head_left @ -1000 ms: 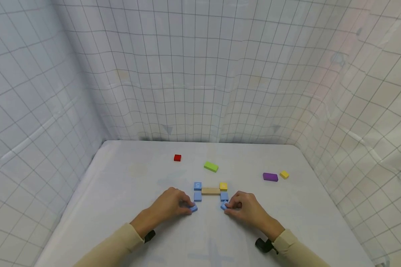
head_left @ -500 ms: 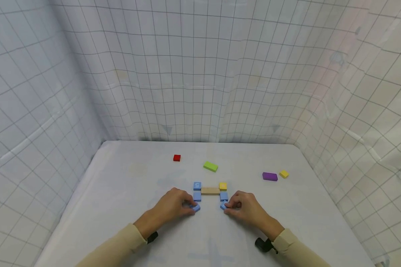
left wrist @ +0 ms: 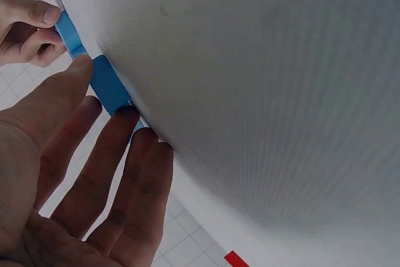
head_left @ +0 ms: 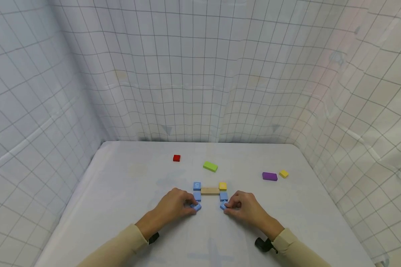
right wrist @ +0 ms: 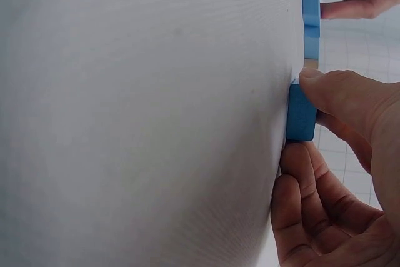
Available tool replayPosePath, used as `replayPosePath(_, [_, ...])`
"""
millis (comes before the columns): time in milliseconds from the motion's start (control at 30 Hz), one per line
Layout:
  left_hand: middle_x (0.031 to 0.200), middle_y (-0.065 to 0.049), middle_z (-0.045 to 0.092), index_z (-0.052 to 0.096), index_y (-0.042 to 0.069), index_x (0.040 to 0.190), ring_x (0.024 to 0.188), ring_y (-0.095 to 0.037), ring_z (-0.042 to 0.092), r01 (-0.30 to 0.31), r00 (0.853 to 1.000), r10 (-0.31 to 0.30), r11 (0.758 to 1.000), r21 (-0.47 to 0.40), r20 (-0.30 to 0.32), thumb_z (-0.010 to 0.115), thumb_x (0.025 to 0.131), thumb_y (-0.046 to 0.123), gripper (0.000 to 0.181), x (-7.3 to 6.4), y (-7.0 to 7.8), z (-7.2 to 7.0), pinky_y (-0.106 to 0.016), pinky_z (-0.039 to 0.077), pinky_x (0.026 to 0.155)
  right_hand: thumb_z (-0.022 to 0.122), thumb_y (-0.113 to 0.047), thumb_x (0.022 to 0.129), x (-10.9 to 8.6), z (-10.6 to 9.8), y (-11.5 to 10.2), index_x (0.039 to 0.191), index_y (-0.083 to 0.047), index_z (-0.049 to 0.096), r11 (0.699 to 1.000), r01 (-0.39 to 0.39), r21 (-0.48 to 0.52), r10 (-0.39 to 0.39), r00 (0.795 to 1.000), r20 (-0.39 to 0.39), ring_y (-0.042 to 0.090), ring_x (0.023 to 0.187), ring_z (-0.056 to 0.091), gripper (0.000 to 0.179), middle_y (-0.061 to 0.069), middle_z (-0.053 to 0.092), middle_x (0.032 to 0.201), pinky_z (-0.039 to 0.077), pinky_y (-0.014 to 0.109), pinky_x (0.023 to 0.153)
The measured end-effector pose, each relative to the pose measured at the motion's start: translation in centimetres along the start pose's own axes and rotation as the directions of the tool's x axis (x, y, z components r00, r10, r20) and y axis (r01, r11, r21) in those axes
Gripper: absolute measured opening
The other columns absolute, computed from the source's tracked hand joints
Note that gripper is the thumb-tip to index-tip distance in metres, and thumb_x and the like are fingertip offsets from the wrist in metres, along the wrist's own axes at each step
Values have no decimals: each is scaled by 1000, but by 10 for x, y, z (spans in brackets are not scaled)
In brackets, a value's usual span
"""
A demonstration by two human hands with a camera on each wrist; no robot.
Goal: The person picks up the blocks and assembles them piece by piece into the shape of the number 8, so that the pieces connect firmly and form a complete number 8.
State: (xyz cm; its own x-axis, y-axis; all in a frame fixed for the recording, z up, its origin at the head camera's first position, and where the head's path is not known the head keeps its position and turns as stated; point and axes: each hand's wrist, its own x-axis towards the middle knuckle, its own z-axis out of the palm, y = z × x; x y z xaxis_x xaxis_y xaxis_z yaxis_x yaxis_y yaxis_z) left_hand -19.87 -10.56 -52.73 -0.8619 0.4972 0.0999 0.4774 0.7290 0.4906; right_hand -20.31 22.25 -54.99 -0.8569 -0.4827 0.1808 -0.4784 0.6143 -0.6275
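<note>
My left hand (head_left: 173, 205) pinches a blue block (left wrist: 110, 84) between thumb and fingers, low on the white table. A second blue block (right wrist: 302, 112) is pinched by my right hand (head_left: 247, 208), turned at an angle in the head view. Just beyond the hands lies an arrangement of flat blocks. Its left side has a blue block with a numeral (head_left: 197, 186) and a plain blue block (head_left: 197, 196). On its right are a yellow block (head_left: 222, 186) and another blue block (head_left: 223, 196). A wooden bar (head_left: 209, 191) spans between the two sides.
Farther back on the white table (head_left: 137, 170) lie a red block (head_left: 176, 158) and a lime green block (head_left: 210, 166). To the right are a purple block (head_left: 269, 176) and a small yellow block (head_left: 283, 174). Grid-patterned curtains (head_left: 194, 74) surround the table.
My left hand has moved slightly to the right with its blue block, closer to the arrangement's left side. The right hand and its block have stayed nearly in place.
</note>
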Motion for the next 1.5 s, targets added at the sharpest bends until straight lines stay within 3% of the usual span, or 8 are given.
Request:
replayPosePath(533, [102, 0, 90, 93, 10, 111, 91, -11, 78, 10, 1000, -11, 1000, -18, -25, 104, 88, 16, 26, -1, 5, 1, -38, 71, 94, 100, -14, 95, 0, 1, 2, 92, -21, 88, 1000, -11, 18, 11, 1000, 8, -1, 91, 67, 14, -5, 80, 103, 64, 19, 82])
replayPosePath(767, [102, 0, 90, 92, 12, 111, 89, -8, 77, -65, 996, 63, 997, -32, -69, 104, 89, 21, 26, 0, -7, 8, -34, 70, 92, 100, -14, 95, 0, 1, 2, 93, -17, 89, 999, -21, 32, 21, 1000, 12, -1, 92, 68, 11, -4, 80, 104, 64, 19, 82])
replayPosePath(867, [102, 0, 90, 92, 11, 111, 90, -9, 78, -51, 997, 48, 998, -38, -59, 104, 90, 21, 26, 1, -7, 8, -35, 71, 93, 100, -13, 95, 0, 1, 2, 95, -13, 90, 999, -22, 34, 22, 1000, 16, 0, 93, 68, 10, -3, 80, 104, 64, 19, 83])
replayPosePath(900, [101, -1, 90, 92, 10, 110, 90, -10, 78, -13, 999, 11, 999, -40, -37, 104, 89, 16, 25, -1, 3, 1, -38, 71, 93, 100, -13, 95, 0, 0, 2, 95, -12, 90, 999, -21, 35, 21, 1000, 16, 0, 93, 69, 10, -3, 80, 104, 64, 19, 83])
replayPosePath(1200, [105, 2, 91, 93, 14, 114, 94, -9, 77, 57, 998, -55, 996, -64, 36, 99, 96, 23, 21, 0, 4, -2, -39, 71, 97, 100, -14, 94, -2, -1, -1, 98, -19, 90, 1000, -13, 8, 13, 1000, 3, -1, 89, 64, 12, -6, 80, 102, 62, 19, 80])
replayPosePath(1500, [104, 1, 91, 94, 13, 111, 94, -10, 79, 8, 1000, -8, 999, -37, 2, 97, 97, 13, 14, -1, 2, -4, -37, 71, 92, 99, -13, 95, -3, 1, -3, 102, -16, 88, 1000, 17, -5, -17, 1000, -11, 1, 88, 67, 14, -4, 80, 101, 63, 21, 81])
